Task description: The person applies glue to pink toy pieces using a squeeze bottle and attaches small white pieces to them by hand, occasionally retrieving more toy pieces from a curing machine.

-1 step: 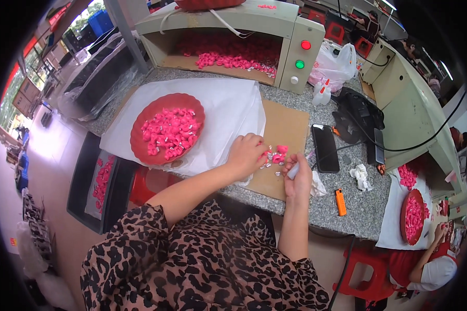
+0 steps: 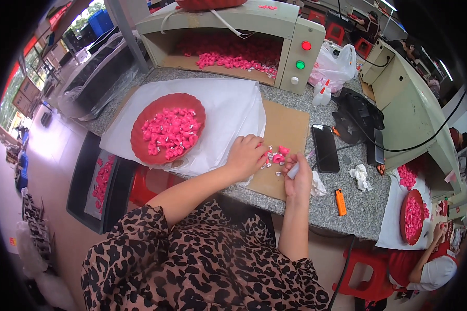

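My right hand (image 2: pixel 300 179) is closed around a small whitish bottle (image 2: pixel 293 170), tilted over the edge of a brown cardboard sheet (image 2: pixel 283 122). Opposite it, my left hand (image 2: pixel 245 157) has its fingers curled together. Pink shows at its fingertips, but I cannot make out what they hold. Between the hands lie a few glossy pink pieces (image 2: pixel 279 157) and tiny silvery-white bits (image 2: pixel 267 166). To the left, a red scalloped bowl (image 2: pixel 138 136) full of pink pieces with silvery spots rests on white sheeting (image 2: pixel 233 103).
A beige box-shaped machine (image 2: pixel 213 26) holding pink pieces stands behind. On the right lie a phone (image 2: pixel 325 149), an orange lighter (image 2: pixel 340 202), crumpled tissue (image 2: pixel 360 177) and red-tipped bottles (image 2: pixel 322 95). A black bin (image 2: pixel 83 179) is at lower left; a co-worker (image 2: pixel 425 269) sits at far right.
A pink piece between my hands has shifted slightly at my fingertips. Both hands stay in nearly the same place.
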`<state>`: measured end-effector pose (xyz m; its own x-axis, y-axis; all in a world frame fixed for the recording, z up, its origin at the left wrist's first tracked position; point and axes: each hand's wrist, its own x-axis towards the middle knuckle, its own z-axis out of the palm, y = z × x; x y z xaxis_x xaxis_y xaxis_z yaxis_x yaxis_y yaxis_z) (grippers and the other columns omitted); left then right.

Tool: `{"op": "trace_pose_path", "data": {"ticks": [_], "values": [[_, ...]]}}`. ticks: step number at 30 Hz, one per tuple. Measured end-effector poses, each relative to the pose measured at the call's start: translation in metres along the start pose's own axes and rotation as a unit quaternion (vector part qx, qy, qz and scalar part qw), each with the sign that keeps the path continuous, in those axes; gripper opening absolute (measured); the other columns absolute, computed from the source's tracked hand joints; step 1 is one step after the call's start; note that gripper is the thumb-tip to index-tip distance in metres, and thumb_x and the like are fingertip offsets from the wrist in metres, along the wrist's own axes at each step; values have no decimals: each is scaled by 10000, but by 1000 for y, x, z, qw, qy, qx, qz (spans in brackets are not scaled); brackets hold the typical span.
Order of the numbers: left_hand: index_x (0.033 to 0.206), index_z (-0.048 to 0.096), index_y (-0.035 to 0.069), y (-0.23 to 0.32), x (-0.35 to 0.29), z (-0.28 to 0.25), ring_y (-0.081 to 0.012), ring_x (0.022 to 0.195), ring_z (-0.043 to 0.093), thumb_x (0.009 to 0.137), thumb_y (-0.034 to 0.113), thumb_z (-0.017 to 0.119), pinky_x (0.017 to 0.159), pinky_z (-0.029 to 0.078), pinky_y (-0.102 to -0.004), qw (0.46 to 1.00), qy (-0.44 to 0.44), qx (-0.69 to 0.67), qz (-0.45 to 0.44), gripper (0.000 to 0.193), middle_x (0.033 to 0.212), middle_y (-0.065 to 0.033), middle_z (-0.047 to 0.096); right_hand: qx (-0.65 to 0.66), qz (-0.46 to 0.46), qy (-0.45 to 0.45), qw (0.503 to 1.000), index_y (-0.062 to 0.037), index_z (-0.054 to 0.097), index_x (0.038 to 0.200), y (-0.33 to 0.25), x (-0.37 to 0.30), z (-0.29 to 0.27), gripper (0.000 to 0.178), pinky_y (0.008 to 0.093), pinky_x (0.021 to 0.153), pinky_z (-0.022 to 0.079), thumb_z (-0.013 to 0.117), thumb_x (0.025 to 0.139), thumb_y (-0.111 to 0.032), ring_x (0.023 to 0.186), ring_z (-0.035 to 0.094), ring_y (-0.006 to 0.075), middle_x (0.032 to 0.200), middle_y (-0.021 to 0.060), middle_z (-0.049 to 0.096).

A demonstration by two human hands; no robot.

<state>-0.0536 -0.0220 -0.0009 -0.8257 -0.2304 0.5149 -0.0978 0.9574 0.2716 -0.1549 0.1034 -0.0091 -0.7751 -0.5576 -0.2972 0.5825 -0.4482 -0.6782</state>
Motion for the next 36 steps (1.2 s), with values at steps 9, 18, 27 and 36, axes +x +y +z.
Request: {"op": "trace_pose_path", "data": {"ticks": [9, 18, 27, 36], "values": [[952, 544, 43, -4, -11, -8, -297, 1025, 427, 719, 191, 593, 844, 353, -387, 996, 81, -35, -4, 280, 1021, -137, 489, -46, -15, -11, 999, -16, 506, 736, 1, 1, 5, 198, 218, 447, 361, 515, 808, -200, 525, 449, 101, 609, 42, 488], [965, 516, 7, -20, -17, -11, -324, 1016, 441, 775, 20, 459, 862, 365, -380, 953, 143, -264, -36, 199, 1048, -175, 469, -73, -32, 1, 997, -31, 475, 825, -5, -11, 14, 190, 227, 426, 355, 476, 834, -221, 501, 450, 106, 566, 34, 461], [971, 507, -2, -14, -38, -27, -310, 989, 468, 759, -43, 439, 835, 394, -339, 944, 123, -281, -125, 226, 1051, -174, 467, -32, -17, 36, 999, -48, 422, 862, -12, -40, 22, 256, 261, 426, 380, 450, 828, -300, 515, 462, 145, 597, 55, 457], [1009, 513, -10, -13, -44, -57, -322, 1027, 436, 713, -17, 514, 856, 379, -371, 980, 142, -118, 70, 295, 1061, -191, 448, -151, -40, -55, 986, -37, 435, 911, -10, -70, 1, 142, 274, 504, 482, 464, 843, -158, 592, 561, 169, 720, 88, 532]]}}
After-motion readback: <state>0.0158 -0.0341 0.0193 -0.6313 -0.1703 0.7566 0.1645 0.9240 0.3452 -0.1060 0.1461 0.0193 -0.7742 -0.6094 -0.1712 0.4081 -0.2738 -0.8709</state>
